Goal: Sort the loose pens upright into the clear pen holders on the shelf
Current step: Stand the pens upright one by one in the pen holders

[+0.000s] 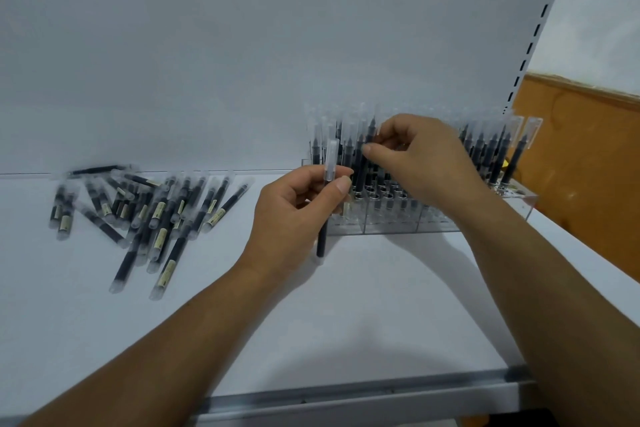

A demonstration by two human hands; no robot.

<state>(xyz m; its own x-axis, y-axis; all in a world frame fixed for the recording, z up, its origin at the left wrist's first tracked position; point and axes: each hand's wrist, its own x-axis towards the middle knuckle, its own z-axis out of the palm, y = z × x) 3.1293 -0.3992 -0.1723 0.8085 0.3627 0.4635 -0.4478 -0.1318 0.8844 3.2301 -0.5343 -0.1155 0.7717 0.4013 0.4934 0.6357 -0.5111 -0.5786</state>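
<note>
Over the shelf my left hand pinches one pen upright, just before the clear holder. Right hand curls among the standing pens; whether it grips one, I cannot tell. Loose pens lie left.

Head cam only, one wide-angle view
Looks forward and down, close over the shelf — back panel fills the top.

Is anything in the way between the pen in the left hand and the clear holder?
Yes. The right hand reaches over the clear pen holder, its fingers among the upright pens packed there. The left hand holds its pen upright just near the holder's left end.
</note>
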